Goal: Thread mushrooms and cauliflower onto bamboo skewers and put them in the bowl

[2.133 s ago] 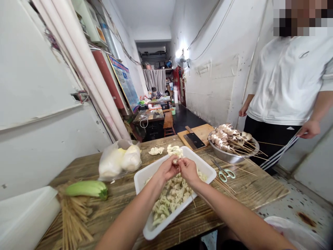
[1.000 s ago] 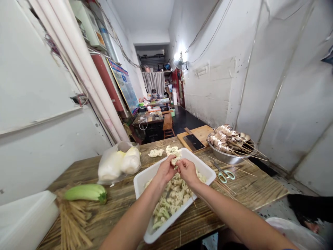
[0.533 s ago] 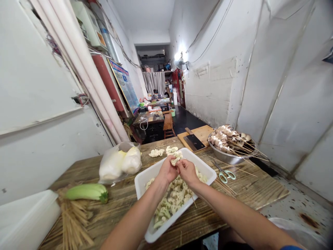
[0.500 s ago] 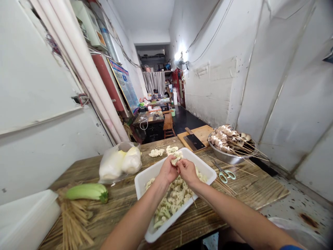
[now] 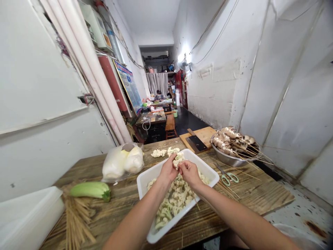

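Note:
Both hands meet above a white plastic tray (image 5: 156, 236) heaped with cut cauliflower florets (image 5: 179, 198). My left hand (image 5: 169, 169) is closed around a piece of cauliflower (image 5: 179, 159), which pokes up past the fingertips. At that piece's lower edge, my right hand (image 5: 190, 173) pinches it with bent fingers; whether a thin stick is also between them is hidden. Two clusters of cauliflower (image 5: 158, 153) lie on the table behind the tray. Thin wooden skewers (image 5: 229, 191) stick out by the tray's right side, next to green-handled scissors (image 5: 229, 178).
A steel bowl (image 5: 229, 159) of skewered mushrooms (image 5: 229, 140) stands at the right, beside a cleaver (image 5: 196, 143) on a cutting board (image 5: 208, 133). To the left are bagged white vegetables (image 5: 122, 163), a green gourd (image 5: 90, 190) on loose sticks (image 5: 76, 222), and a white bin (image 5: 31, 215).
The whole view has shifted slightly, so everything appears a little farther right and lower. Both hands stay together at the cauliflower piece, with only a small change in finger position.

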Demonstrator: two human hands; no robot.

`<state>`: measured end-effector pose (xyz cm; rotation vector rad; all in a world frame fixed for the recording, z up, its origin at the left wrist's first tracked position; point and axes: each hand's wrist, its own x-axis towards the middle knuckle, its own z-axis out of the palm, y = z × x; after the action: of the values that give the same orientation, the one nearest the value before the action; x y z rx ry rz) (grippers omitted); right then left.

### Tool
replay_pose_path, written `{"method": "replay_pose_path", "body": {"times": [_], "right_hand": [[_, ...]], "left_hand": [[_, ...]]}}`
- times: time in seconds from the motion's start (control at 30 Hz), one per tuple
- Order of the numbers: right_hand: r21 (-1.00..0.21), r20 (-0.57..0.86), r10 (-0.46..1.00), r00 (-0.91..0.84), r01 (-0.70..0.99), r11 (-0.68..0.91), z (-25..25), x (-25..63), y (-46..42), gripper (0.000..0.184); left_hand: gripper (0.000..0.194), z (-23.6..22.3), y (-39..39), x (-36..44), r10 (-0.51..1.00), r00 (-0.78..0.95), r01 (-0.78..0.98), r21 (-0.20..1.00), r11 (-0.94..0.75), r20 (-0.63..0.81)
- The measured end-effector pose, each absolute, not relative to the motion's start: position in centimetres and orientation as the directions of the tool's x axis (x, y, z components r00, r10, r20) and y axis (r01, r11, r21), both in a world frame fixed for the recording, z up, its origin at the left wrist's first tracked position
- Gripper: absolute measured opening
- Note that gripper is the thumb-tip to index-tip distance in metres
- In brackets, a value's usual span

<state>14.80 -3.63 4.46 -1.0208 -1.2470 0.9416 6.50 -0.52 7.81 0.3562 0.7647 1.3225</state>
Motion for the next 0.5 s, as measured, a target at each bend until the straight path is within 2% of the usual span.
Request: {"method": "replay_pose_path", "body": {"times": [0.17, 0.5], "right_hand": [[-0.962, 0.273, 0.959, 0.077, -0.009, 0.274, 4.37, 14.83, -3.74, 0.026], [-0.954, 0.299, 0.948, 0.108, 0.015, 0.299, 4.01, 14.90, -3.39, 0.025]], "left_hand": [[0.015, 7.24, 0.01, 6.40, 0.957, 0.082, -0.721, 0.647, 0.249, -0.277], [0.016, 7.26, -0.39, 6.82, 0.975, 0.012, -0.670, 0.722, 0.173, -0.222]]}}
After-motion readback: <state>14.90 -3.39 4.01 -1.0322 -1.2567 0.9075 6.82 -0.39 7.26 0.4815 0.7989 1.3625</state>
